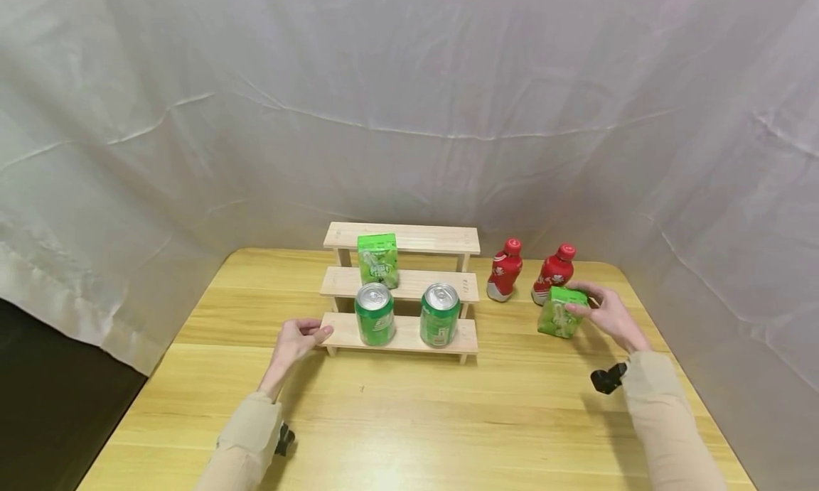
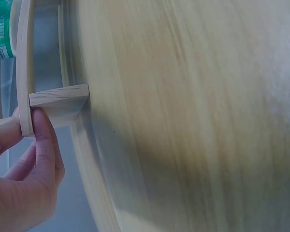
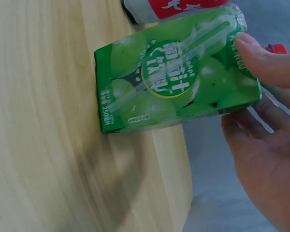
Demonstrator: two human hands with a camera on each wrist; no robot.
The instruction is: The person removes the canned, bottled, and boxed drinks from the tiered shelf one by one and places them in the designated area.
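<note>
Here, the right hand grips a green drink carton printed "GRAPE" beside Chinese characters. The left hand pinches the lowest wooden shelf.

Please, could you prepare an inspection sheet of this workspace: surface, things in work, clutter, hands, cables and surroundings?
Surface: light wooden table; a small mark shows in front of the rack.
Things in work: three-step wooden rack; one green juice box stands on its middle step, two green cans on the bottom step. Two red bottles stand on the table, right of the rack.
Clutter: nothing seen.
Left hand: pinches the bottom step's left end.
Right hand: grips a second green juice box; whether it touches the table, I cannot tell.
Cables: nothing seen.
Surroundings: pale cloth behind and at both sides.
</note>
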